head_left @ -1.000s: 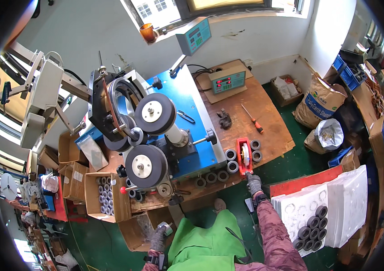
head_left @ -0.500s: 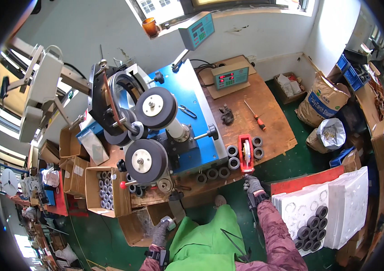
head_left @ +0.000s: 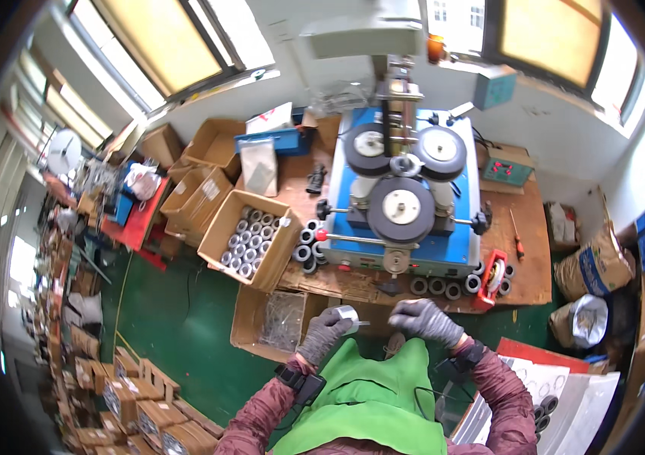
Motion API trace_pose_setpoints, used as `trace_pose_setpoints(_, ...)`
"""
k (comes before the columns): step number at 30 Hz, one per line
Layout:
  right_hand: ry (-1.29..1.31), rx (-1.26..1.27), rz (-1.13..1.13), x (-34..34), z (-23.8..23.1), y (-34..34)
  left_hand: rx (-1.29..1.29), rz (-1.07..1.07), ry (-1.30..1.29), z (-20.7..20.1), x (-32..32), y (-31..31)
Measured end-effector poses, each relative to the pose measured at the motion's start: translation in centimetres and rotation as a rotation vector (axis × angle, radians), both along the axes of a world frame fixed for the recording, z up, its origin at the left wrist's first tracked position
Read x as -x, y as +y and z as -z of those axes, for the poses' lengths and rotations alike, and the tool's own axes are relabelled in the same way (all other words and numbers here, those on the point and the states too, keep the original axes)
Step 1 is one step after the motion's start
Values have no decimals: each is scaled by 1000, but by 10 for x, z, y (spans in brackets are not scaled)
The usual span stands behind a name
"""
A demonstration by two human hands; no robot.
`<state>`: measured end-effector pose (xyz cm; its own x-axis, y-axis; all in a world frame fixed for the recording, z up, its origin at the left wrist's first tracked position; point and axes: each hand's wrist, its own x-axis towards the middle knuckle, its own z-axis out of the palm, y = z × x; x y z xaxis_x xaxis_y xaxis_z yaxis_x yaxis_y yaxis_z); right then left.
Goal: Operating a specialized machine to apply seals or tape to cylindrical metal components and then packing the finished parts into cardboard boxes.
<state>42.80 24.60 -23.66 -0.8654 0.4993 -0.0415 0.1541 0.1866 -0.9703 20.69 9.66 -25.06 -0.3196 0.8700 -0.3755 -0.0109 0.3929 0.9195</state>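
My left hand [head_left: 324,335] is closed around a silvery-white ring-shaped piece [head_left: 347,318] in front of my apron. A short pale strip [head_left: 364,324] sticks out from its right side. My right hand [head_left: 427,321] is a little to the right, fingers pressed together and pointing toward the piece; anything between the fingertips is too small to make out. Both hands wear grey gloves. Beyond them stands a blue machine [head_left: 444,254] with large black rollers [head_left: 400,211]. A red tape dispenser [head_left: 491,279] sits at the bench's front edge, with dark rings [head_left: 453,290] beside it.
An open carton [head_left: 212,249] with several silvery rings stands left of the machine. Below it, another carton [head_left: 247,318] holds clear plastic. A screwdriver [head_left: 518,236] lies on the wooden bench [head_left: 536,262]. At right, a white foam board [head_left: 565,425] carries dark rings.
My right hand has left the tape dispenser's front and moved left toward my left hand. My left hand has raised the ring-shaped piece in front of me. The view has turned left.
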Motion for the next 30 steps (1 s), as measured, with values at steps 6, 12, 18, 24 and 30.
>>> trace_pose_setpoints(6,-205,-342,-210,95,-40,-53,-199,-49,8,-36,14,-47)
trace_pose_setpoints(12,-175,-75,-494,169,-38,-105,-257,-135,42,-23,58,-143)
trace_pose_setpoints(18,-159,142,-661,213,-70,-141,-425,-378,-57,-13,81,-195)
trace_pose_setpoints(24,-205,246,-813,260,-68,-184,-339,-448,-249,6,90,-250)
trace_pose_setpoints(30,-56,19,-788,275,-29,-219,-269,-467,26,-20,88,-255)
